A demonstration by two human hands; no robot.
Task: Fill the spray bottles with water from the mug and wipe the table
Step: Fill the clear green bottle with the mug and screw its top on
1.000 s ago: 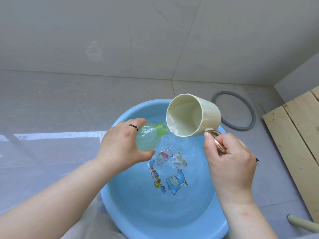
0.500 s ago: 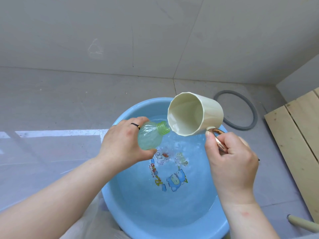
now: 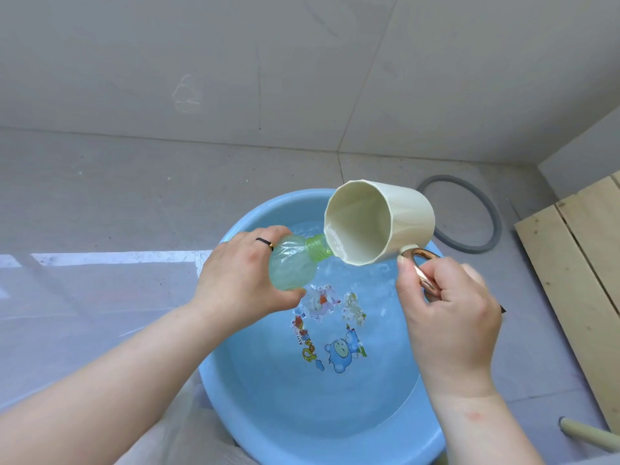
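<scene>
Left hand [image 3: 235, 280] fingers wrap green bottle [image 3: 288, 263] over blue basin [image 3: 426, 441]; right hand [image 3: 449, 317] grips tilted mug [image 3: 379, 223] handle, rim at bottle neck. Grey ring [image 3: 493, 226], wooden planks [image 3: 577, 280] on floor right.

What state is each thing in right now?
green bottle: uncapped, tilted, neck at the mug's rim, gripped by the left hand
mug: tipped toward the bottle, water at its lip, held by the handle in the right hand
blue basin: upright, holds water

Blue basin [image 3: 261, 211] on the floor [image 3: 134, 196], grey ring [image 3: 469, 249] and planks [image 3: 577, 263] beyond
</scene>
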